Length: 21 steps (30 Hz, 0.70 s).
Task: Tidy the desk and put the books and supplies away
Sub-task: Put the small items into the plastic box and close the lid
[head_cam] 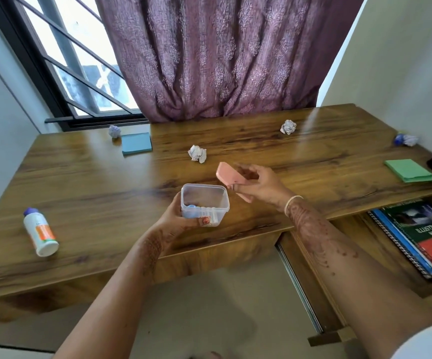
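— So, what is the left hand [181,218] doing?

— It is cupping a clear plastic container [205,204] from the near left side, fingers wrapping its wall and the thumb pressing on the near face. The container is sitting upright above the near edge of the desk [85,177], with small supplies lying in its bottom, one of them blue.

— And the right hand [260,183]?

— It is pinching a pink lid [231,181], thumb on the near side and fingers curling over the far side. The lid is tilting steeply, its lower end hanging just beside the container's right rim; whether the two are touching, I cannot tell. The right forearm is reaching in from the near right, a bangle [291,203] sitting at the wrist.

— What is lying around them?

— A white bottle [41,233] is lying on its side at the near left. A blue pad [136,143] is lying at the far left, a green pad [408,170] at the right, and crumpled paper balls [197,153] are lying scattered across the far half. Books [422,235] are lying stacked in the open drawer [313,257] at the near right.
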Motion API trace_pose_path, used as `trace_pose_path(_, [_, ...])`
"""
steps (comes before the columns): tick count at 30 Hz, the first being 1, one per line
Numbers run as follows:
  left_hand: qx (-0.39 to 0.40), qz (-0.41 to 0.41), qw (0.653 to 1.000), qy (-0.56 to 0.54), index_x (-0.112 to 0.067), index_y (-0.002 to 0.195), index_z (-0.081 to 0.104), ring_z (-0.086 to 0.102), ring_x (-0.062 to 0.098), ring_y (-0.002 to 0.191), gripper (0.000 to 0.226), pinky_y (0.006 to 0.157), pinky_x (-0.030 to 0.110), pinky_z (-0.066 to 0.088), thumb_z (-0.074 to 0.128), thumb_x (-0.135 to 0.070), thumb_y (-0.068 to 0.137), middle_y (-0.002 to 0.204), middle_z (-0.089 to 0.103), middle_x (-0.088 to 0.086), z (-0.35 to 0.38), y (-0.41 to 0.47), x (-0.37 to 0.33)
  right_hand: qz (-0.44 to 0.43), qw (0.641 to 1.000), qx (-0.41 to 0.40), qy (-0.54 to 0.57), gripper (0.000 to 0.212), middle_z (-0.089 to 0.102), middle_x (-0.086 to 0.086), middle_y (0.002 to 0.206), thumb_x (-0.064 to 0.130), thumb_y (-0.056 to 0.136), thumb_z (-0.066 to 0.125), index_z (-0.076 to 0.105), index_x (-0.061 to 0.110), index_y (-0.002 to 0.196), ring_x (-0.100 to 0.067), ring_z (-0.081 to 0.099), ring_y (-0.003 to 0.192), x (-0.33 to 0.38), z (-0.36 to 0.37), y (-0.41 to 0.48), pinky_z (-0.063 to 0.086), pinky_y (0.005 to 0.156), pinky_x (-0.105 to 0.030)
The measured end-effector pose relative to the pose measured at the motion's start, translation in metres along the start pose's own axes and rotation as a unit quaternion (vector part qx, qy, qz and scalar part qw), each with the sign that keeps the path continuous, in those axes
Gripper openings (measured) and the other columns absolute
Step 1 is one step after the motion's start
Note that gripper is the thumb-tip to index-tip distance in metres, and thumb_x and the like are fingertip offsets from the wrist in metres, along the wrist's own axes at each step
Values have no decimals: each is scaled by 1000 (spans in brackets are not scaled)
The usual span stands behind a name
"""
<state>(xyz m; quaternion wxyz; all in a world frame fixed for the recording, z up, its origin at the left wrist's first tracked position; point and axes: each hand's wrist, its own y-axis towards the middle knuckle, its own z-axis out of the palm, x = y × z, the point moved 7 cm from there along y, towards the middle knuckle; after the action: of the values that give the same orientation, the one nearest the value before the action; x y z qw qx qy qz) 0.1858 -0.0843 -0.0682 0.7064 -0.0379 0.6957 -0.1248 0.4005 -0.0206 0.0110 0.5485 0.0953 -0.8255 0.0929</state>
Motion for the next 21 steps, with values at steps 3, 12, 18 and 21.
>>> trace_pose_path(3, [23, 9, 1000, 17, -30, 142, 42, 59, 26, 119, 96, 101, 42, 51, 88, -2, 62, 127, 61, 7, 2, 2, -5, -29, 996, 74, -46, 69, 63, 5, 121, 23, 67, 87, 58, 26, 130, -12, 58, 111, 21, 26, -1, 51, 86, -20])
trace_pose_path(12, [62, -24, 998, 7, -26, 154, 17, 60, 17, 112, 106, 84, 31, 59, 73, 16, 74, 132, 52, 6, 8, -5, -9, -65, 974, 115, -181, 78, 60, 9, 130, 29, 62, 89, 55, 26, 132, -5, 54, 118, 39, 65, 1, 43, 102, -24])
trace_pose_path(18, [56, -58, 997, -10, -38, 154, 11, 61, 18, 107, 115, 79, 37, 59, 71, 18, 73, 128, 50, 3, 10, -6, -6, -58, 971, 105, -204, 81, 62, 8, 128, 38, 55, 92, 60, 23, 128, -4, 56, 115, 38, 65, -1, 45, 99, -23])
trace_pose_path(21, [64, -67, 996, -11, -41, 153, 12, 60, 20, 109, 114, 80, 36, 59, 70, 17, 74, 132, 49, 5, 12, -7, -6, -62, 970, 93, -216, 82, 64, 9, 126, 39, 53, 93, 61, 25, 128, -5, 58, 114, 37, 65, -3, 48, 99, -27])
